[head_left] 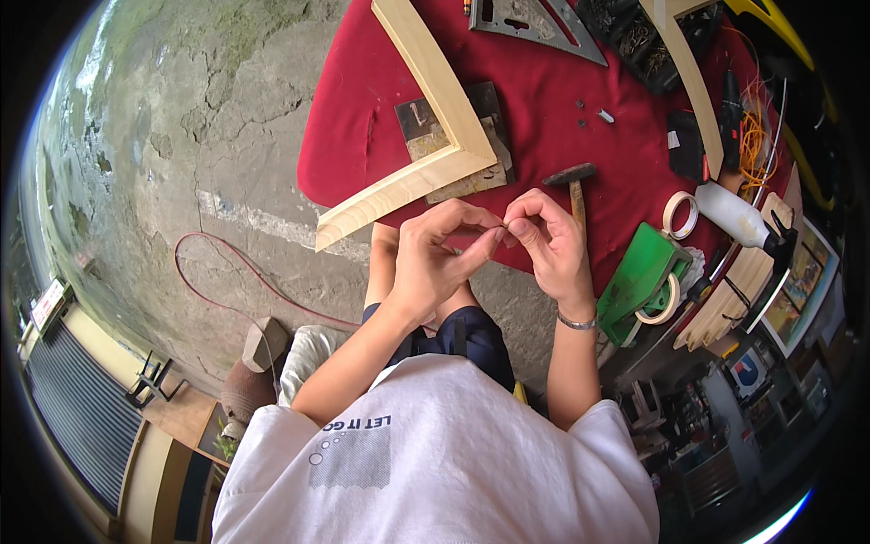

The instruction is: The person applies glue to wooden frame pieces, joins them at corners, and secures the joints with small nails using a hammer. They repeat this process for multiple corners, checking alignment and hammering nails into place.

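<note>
Pinching together at the red table's (553,100) near edge, the left hand (435,263) and right hand (548,240) meet fingertip to fingertip, both curled nearly closed on something too small to identify. Counted items on the cloth: one mitred corner of pale wooden frame (435,109) lying on one dark metal plate (485,177); one hammer (573,181) just beyond the right hand; one grey triangular square (535,23); two rolls of tape, one (680,215) upright and one (660,304) against a green plastic tool (639,276); one white glue bottle (739,218); one bundle of orange cord (752,140). One framed picture (802,281), rectangular and multicoloured, lies at the right edge. Beneath is cracked concrete ground (181,127) crossed by one red cable (227,263); a grey roller shutter (77,403) stands at lower left.
</note>
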{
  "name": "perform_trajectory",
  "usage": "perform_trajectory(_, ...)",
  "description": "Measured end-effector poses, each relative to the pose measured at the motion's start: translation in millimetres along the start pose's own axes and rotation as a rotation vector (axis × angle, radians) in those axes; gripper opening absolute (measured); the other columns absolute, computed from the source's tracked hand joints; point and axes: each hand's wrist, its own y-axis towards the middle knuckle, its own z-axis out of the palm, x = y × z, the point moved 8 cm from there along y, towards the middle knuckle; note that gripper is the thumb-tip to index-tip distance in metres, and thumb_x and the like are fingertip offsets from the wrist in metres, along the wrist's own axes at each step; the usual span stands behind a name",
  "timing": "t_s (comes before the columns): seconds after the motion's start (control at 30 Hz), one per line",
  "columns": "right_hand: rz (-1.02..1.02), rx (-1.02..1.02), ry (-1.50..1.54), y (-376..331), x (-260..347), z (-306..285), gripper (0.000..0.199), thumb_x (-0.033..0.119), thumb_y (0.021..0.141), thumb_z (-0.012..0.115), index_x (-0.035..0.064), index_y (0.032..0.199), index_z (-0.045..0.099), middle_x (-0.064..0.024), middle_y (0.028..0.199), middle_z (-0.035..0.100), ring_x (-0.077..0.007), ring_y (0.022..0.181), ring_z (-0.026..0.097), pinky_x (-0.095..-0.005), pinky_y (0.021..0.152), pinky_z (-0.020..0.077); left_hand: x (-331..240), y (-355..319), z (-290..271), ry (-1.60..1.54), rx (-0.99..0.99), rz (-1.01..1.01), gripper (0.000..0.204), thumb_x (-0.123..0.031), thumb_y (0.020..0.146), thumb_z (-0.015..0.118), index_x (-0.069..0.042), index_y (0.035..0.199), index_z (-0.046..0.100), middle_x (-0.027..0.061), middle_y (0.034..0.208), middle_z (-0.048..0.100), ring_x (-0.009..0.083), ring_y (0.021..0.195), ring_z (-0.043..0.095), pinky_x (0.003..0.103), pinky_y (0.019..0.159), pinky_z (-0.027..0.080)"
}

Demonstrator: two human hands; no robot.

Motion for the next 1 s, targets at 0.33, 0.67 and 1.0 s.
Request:
perform_trajectory(0.33, 0.059, -0.168, 0.007, -7.5, -3.2, -14.0, 0.017, 0.017, 0.101, 0.066, 0.0, 0.103, 0.063, -0.0023, 0.086, 0.061, -0.0086, 0.075, 0.056, -0.0249, 0.067, 0.0474, -39.6, 11.3, -3.2, 0.465, -0.076, 0.398, 0.02, 0.003, 0.073, 0.08, -0.005, 0.09, 0.075, 0.0046, 0.083, 0.07, 0.0179, 0.073, 0.066, 0.03, 0.067, 0.051)
perform_trajectory(0.67, 0.092, -0.627, -1.156, -76.8, -34.4, -68.3, 0.036, 0.025, 0.096, 0.069, 0.0005, 0.118, 0.055, -0.0162, 0.102, 0.055, -0.0371, 0.102, 0.055, -0.0494, 0.093, 0.0422, -1.5, 29.1, 8.9, 0.894, -0.581, 0.641, 0.022, -0.011, 0.071, 0.082, -0.02, 0.087, 0.07, -0.0041, 0.071, 0.055, 0.0152, 0.063, 0.052, 0.033, 0.059, 0.036)
perform_trajectory(1.0, 0.163, -0.506, -0.689, -91.5, -43.1, -76.0, 0.029, 0.023, 0.105, 0.055, -0.0002, 0.123, 0.052, -0.0119, 0.087, 0.061, -0.0237, 0.076, 0.062, -0.0413, 0.067, 0.0478, 0.7, 27.9, 8.5, 0.877, -0.612, 0.645, 0.021, -0.011, 0.072, 0.083, -0.02, 0.086, 0.07, -0.0044, 0.069, 0.053, 0.0155, 0.06, 0.051, 0.032, 0.058, 0.035)
